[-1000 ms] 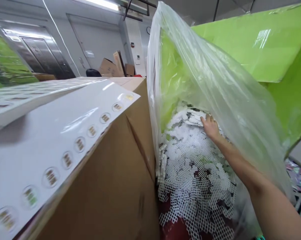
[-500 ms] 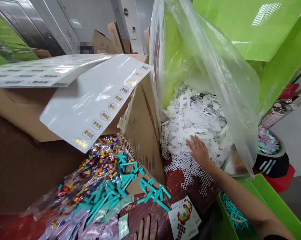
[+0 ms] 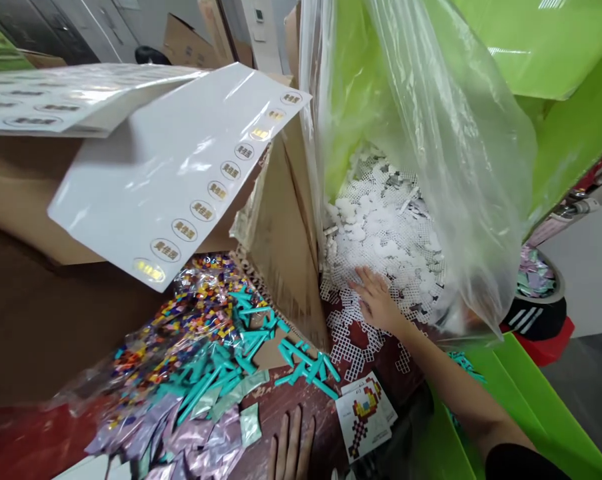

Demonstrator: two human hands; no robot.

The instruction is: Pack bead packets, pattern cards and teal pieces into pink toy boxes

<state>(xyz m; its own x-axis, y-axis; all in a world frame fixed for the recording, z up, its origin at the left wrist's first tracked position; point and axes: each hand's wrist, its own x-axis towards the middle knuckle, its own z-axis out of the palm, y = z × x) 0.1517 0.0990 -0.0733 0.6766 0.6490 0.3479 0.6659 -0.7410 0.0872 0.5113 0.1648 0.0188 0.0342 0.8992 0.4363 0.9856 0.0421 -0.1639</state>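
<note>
- Shifted leftward since half a second ago, the right hand [image 3: 381, 308] is now at the near end of the white lattice pieces [image 3: 381, 243].
- Nearest, the left hand [image 3: 291, 450] is by the dark-red table [image 3: 325, 400], fingers straight, slightly apart, pointing away; the bottom edge cuts off its wrist.
- Beyond it lie teal pen-shaped sticks [image 3: 253, 343] and overlapping pattern cards [image 3: 365, 423].
- Right fingers are spread, pointing away and left; whether the palm covers a piece, I cannot tell.
- White lattice pieces form a heap running lengthwise from the table into the clear plastic bag [image 3: 465, 180]; loose near ends point toward the person, others at mixed angles.
- Farther off, hazy film blurs the heap's right side before the green box [image 3: 521, 53].
</note>
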